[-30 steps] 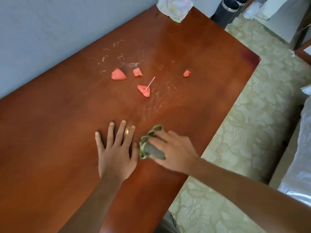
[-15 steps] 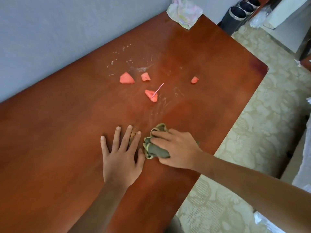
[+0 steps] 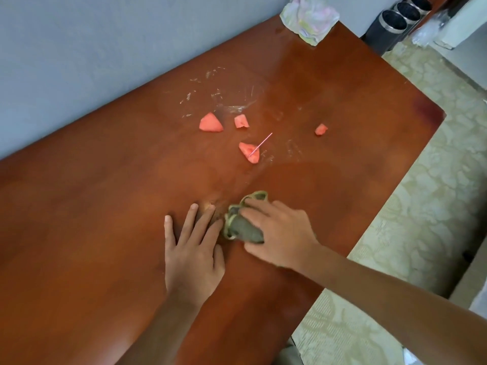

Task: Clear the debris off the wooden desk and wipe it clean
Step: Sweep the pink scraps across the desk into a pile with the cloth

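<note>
From the head camera, my left hand (image 3: 193, 255) lies flat and empty, fingers spread, on the wooden desk (image 3: 92, 206). My right hand (image 3: 280, 234) presses a bunched green cloth (image 3: 243, 227) just beside it. Four red pieces (image 3: 210, 123) lie farther up, one pierced by a pink pick (image 3: 261, 144).

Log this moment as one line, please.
left hand flat on wooden desk | right hand pressing green cloth | four red pieces uncleared | smears remain

Two bare forearms are seen, no sleeve, watch or ring being worn. The left hand (image 3: 193, 255) and right hand (image 3: 283, 237) are ungloved, with short, unpainted nails.
</note>
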The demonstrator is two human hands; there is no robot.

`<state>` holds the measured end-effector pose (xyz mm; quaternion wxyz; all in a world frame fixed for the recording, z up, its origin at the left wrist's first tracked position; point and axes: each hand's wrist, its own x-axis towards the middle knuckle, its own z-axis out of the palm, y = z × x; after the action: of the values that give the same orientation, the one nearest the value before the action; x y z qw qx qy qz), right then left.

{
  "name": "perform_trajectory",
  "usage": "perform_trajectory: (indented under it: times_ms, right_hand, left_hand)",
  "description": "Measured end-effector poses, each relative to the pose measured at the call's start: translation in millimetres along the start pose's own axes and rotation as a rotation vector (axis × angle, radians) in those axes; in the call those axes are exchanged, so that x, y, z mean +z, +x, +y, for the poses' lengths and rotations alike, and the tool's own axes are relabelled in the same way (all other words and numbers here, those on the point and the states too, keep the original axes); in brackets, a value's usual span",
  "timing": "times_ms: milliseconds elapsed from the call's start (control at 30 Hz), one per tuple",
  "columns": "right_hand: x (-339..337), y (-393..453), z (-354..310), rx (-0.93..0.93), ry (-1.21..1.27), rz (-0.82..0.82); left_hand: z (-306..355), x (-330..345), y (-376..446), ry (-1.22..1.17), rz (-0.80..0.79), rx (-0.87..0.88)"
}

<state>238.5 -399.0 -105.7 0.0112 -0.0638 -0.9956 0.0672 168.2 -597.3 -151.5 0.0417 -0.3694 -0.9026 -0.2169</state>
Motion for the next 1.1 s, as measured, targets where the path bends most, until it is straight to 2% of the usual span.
perform_trajectory:
  times_ms: [33, 133, 167, 200, 267, 400, 433, 467, 500, 600, 633, 667, 700, 833, 967, 1033, 1100]
  right_hand:
    - [-1.2, 8.5, 17.1, 0.102, -0.032, -0.006]
    - [-10.3, 46.2, 81.0, 0.596, 0.005, 0.040]
    - [-12.7, 55.2, 93.4, 0.703, 0.020, 0.065]
    - [-12.8, 61.4, 97.0, 0.734, 0.000, 0.076]
    - [-13.2, 63.0, 80.5, 0.616, -0.030, 0.072]
    - [-2.3, 23.9, 40.4, -0.041, -0.013, 0.050]
    - [-0.5, 18.2, 44.0, -0.152, -0.030, 0.030]
    - [-0.7, 18.9, 52.2, -0.178, -0.060, 0.014]
    - [-1.2, 24.2, 62.5, -0.111, -0.100, 0.011]
    - [-12.8, 55.1, 87.8, 0.433, -0.103, 0.005]
    - [-13.9, 61.3, 89.3, 0.550, -0.090, 0.002]
    - [-13.1, 62.5, 85.2, 0.577, -0.094, 0.013]
    - [-11.9, 59.3, 76.8, 0.536, -0.094, 0.029]
    - [-4.1, 22.1, 37.0, 0.154, -0.049, 0.003]
    - [-0.4, 23.9, 39.9, -0.143, 0.011, -0.047]
    - [-1.1, 38.0, 43.9, -0.207, 0.011, -0.073]
    - [-3.6, 57.0, 43.3, -0.101, 0.007, -0.085]
  left_hand:
    - [0.2, 0.3, -0.4, 0.013, 0.004, 0.008]
    - [3.3, 1.3, 0.7, 0.067, -0.007, 0.014]
    - [4.0, 1.1, 1.0, 0.077, -0.012, 0.011]
    - [4.8, 0.6, 1.1, 0.085, -0.015, 0.007]
    - [4.9, 0.2, 1.2, 0.100, -0.026, 0.007]
    - [5.9, -1.3, 2.6, 0.145, -0.094, -0.005]
    - [6.3, -1.5, 3.4, 0.162, -0.119, -0.011]
    - [7.0, -1.6, 4.3, 0.178, -0.142, -0.017]
    - [7.6, -1.5, 4.6, 0.191, -0.159, -0.022]
    - [7.5, -0.5, 4.9, 0.212, -0.184, -0.037]
    - [8.1, -0.4, 4.8, 0.215, -0.187, -0.050]
    - [10.4, -0.4, 5.4, 0.218, -0.190, -0.067]
    - [13.9, -0.7, 7.6, 0.225, -0.196, -0.082]
    - [20.1, 1.2, 39.9, 0.218, -0.211, -0.132]
    - [7.3, 9.6, 84.8, 0.164, -0.155, -0.322]
    - [8.8, 14.8, 89.7, 0.187, -0.159, -0.357]
    - [11.6, 16.3, 88.8, 0.183, -0.136, -0.367]
